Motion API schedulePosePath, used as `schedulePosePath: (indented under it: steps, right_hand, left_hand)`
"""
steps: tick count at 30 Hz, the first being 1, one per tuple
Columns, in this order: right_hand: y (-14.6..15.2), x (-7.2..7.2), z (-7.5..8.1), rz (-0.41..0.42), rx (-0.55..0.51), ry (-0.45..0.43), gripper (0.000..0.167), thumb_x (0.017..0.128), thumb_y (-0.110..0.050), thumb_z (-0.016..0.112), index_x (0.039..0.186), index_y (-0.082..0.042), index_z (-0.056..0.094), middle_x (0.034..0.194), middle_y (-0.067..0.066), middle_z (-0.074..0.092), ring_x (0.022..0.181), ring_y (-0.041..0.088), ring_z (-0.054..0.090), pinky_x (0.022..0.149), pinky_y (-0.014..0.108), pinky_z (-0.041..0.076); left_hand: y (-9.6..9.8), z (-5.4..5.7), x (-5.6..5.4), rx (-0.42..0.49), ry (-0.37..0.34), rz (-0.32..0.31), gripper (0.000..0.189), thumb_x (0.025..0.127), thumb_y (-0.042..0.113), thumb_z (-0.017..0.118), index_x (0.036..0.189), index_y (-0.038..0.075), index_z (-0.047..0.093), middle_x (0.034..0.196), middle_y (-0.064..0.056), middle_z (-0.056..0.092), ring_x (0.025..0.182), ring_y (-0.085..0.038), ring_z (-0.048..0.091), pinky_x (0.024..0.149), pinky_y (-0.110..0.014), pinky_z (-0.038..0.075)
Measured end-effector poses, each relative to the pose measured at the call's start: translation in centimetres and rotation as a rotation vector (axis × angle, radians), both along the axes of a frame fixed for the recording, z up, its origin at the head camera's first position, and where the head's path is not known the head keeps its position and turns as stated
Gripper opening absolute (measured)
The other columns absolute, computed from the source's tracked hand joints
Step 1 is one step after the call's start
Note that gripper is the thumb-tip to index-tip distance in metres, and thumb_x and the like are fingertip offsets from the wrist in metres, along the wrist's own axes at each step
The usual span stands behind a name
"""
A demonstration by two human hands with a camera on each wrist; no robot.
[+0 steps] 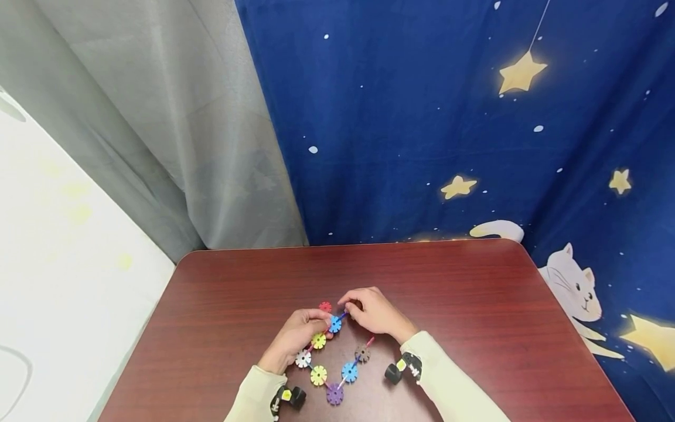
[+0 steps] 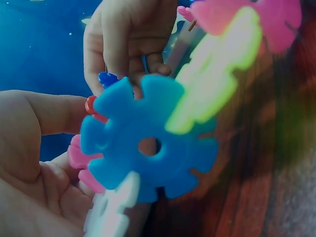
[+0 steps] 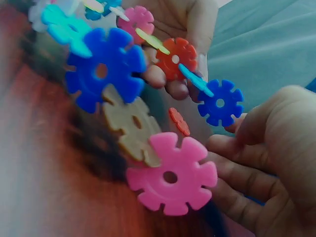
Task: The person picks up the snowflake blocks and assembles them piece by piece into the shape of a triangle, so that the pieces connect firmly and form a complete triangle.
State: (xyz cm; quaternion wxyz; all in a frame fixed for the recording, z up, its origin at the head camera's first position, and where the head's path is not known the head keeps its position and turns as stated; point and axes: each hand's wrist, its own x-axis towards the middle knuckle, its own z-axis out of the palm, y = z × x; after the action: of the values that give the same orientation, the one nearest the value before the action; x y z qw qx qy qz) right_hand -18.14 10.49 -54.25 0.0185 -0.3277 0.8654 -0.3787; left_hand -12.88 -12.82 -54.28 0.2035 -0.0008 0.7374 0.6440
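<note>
A chain of slotted plastic snowflake discs curves between the two hands. My left hand grips the chain near its far end, thumb and fingers at a light blue disc and a red disc. From that disc the chain runs on to a dark blue disc at the tip, its edge pinched by my right hand. The chain's other end, a pink disc slotted into a tan disc, hangs near the right palm. A large blue disc fills the middle of the left wrist view.
A single red disc lies on the brown table just beyond the left fingertips. The chain's near loop bends round a purple disc between the forearms. Grey and blue curtains hang behind the table's far edge.
</note>
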Motion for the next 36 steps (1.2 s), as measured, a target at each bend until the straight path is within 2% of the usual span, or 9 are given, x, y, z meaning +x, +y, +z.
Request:
schedulePosePath:
  steps: [7,16,19,23,26,30,36]
  right_hand:
    - [-1.8,-2.0,-0.2,0.060,0.079,-0.040,0.017,0.103,-0.020,0.071,0.119,-0.017,0.078,0.093,-0.011,0.076,0.078,-0.003,0.062,0.073,0.019,0.054]
    - [-3.5,-2.8,-0.2,0.080,0.238,0.036,0.036,0.097,-0.034,0.079,0.132,-0.023,0.075,0.102,-0.004,0.063,0.085,0.005,0.052,0.080,0.022,0.048]
    - [-3.9,-2.8,-0.3,0.085,0.289,0.058,0.033,0.097,-0.033,0.079,0.129,-0.026,0.076,0.100,-0.006,0.060,0.087,0.006,0.051,0.080,0.023,0.047]
    - [-4.1,-2.7,-0.4,0.077,0.308,0.054,0.021,0.096,-0.026,0.079,0.117,-0.027,0.078,0.098,-0.008,0.058,0.088,0.006,0.052,0.080,0.024,0.049]
    - [-3.9,-2.7,-0.4,0.061,0.255,0.014,0.014,0.094,-0.021,0.080,0.105,-0.027,0.074,0.094,-0.009,0.060,0.085,0.005,0.054,0.079,0.024,0.050]
    - [-3.3,-2.6,-0.6,0.029,0.110,-0.083,0.014,0.095,-0.017,0.080,0.096,-0.023,0.068,0.083,-0.013,0.064,0.074,0.002,0.057,0.071,0.021,0.051]
    - [-1.9,-2.0,-0.1,-0.026,-0.067,-0.231,0.012,0.096,-0.014,0.079,0.108,-0.015,0.076,0.082,-0.009,0.073,0.065,0.002,0.064,0.062,0.021,0.056]
  left_hand:
    - [-0.1,0.5,0.4,0.031,-0.014,-0.006,0.026,0.100,0.006,0.063,0.120,-0.008,0.071,0.104,-0.008,0.076,0.087,-0.017,0.077,0.072,-0.022,0.059]
    - [-0.5,0.4,0.5,0.056,-0.028,-0.014,0.030,0.099,0.005,0.062,0.123,-0.009,0.071,0.111,-0.009,0.076,0.088,-0.016,0.075,0.075,-0.023,0.059]
    - [-0.6,0.3,0.5,0.065,-0.038,-0.016,0.032,0.099,0.006,0.062,0.126,-0.008,0.070,0.113,-0.009,0.076,0.086,-0.012,0.073,0.074,-0.023,0.058]
    - [-0.8,0.3,0.5,0.067,-0.043,-0.011,0.033,0.100,0.008,0.061,0.128,-0.006,0.071,0.115,-0.008,0.077,0.087,-0.009,0.068,0.074,-0.022,0.056]
    - [-0.7,0.4,0.4,0.073,-0.048,-0.011,0.033,0.102,0.011,0.060,0.129,-0.005,0.071,0.118,-0.008,0.076,0.088,-0.009,0.066,0.075,-0.023,0.056]
    - [-0.8,0.4,0.3,0.112,-0.073,-0.028,0.036,0.104,0.016,0.061,0.130,-0.008,0.069,0.117,-0.008,0.077,0.087,-0.008,0.067,0.075,-0.023,0.057]
    - [-0.9,0.4,0.3,0.116,-0.064,-0.042,0.038,0.103,0.016,0.064,0.131,-0.010,0.067,0.124,-0.015,0.075,0.094,-0.007,0.068,0.080,-0.023,0.058]
